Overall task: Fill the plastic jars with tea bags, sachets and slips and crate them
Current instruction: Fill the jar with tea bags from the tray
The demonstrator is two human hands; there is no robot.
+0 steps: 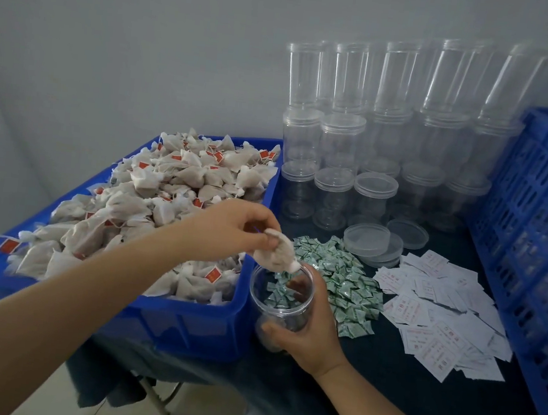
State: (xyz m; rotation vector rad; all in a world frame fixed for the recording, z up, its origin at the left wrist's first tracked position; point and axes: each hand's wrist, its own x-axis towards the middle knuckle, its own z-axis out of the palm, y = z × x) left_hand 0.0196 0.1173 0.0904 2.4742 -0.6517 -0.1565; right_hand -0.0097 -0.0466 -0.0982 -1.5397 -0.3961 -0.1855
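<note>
Head view: tea bag [276, 253] hangs above upright jar [281, 304].

Lighting: you are working in dim, even, bluish light casting faint shadows. Blur: your left hand [240, 227] is smearing with motion. Distortion: wide-angle bending is curving the blue crate [535, 214] at three o'clock.

Clear glossy plastic jar [281, 304], gauzy tea bags [152, 194]
</note>
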